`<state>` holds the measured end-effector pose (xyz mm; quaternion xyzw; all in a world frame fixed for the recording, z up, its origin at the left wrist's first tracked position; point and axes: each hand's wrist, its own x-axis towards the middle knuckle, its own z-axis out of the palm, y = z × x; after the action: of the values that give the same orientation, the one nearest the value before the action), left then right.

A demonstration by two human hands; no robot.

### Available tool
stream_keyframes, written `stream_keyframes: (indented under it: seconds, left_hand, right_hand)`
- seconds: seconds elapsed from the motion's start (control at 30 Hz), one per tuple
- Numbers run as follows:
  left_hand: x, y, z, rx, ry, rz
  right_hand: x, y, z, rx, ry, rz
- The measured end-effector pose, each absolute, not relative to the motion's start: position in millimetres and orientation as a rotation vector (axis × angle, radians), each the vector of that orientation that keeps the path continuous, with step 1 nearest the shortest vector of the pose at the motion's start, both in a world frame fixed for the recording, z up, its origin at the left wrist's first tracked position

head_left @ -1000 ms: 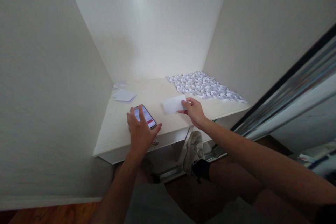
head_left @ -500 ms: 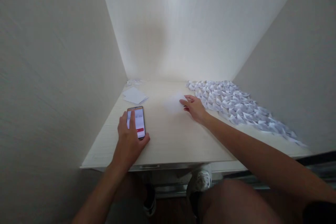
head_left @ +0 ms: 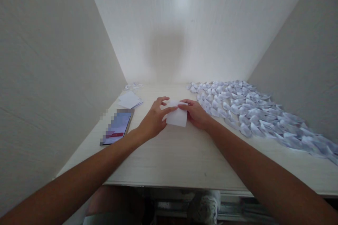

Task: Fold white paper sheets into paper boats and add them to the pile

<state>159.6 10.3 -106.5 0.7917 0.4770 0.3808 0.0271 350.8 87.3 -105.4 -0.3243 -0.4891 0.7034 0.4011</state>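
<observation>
A small white sheet of paper (head_left: pixel 177 117) is held between my two hands over the middle of the table. My left hand (head_left: pixel 157 114) grips its left side, thumb on the near face. At the right edge, my right hand (head_left: pixel 194 113) pinches the sheet between thumb and fingers. Some fingertips are hidden behind the paper. Left of my left hand lies a phone (head_left: pixel 118 126), its screen lit and partly blurred by blocks.
Many folded white paper pieces (head_left: pixel 245 109) cover the table's right side. A stack of white paper sheets (head_left: pixel 130 99) lies at the back left, with thin paper scraps (head_left: pixel 133 85) behind it. Walls enclose the white table (head_left: pixel 169 161) at the left, back and right.
My left hand has left the phone and moved right onto the paper sheet. My right hand still has the sheet, now turned upright facing me. The view has shifted slightly.
</observation>
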Motion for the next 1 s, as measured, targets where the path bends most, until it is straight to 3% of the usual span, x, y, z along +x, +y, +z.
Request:
stream_keyframes:
  seconds: [0.13, 0.27, 0.33, 0.47, 0.57, 1.0]
  left_hand:
    - [168.8, 11.7, -105.3, 2.062, 1.44, 1.527]
    - [173.1, 6.3, -108.5, 1.323, 1.298, 1.522]
    - [171.9, 5.9, -109.0, 1.151, 1.199, 1.47]
    - [167.4, 8.0, -104.6, 1.029, 1.149, 1.437]
    - [165.9, 9.3, -100.3, 1.103, 1.157, 1.478]
    - [160.4, 12.5, -100.8, 1.367, 1.04, 1.672]
  right_hand:
    - [353.9, 89.9, -103.9, -0.831, -1.204, 1.787]
    - [359.1, 92.7, -100.7, -0.787, -1.301, 1.801]
    - [361.9, 93.0, -98.7, -0.766, -1.532, 1.616]
    - [364.9, 87.4, -94.3, -0.581, -1.989, 0.925]
    - [364.8, 82.4, -91.9, -0.465, -2.131, 0.72]
    - [353.3, 75.6, -95.2, -0.617, -1.837, 1.123]
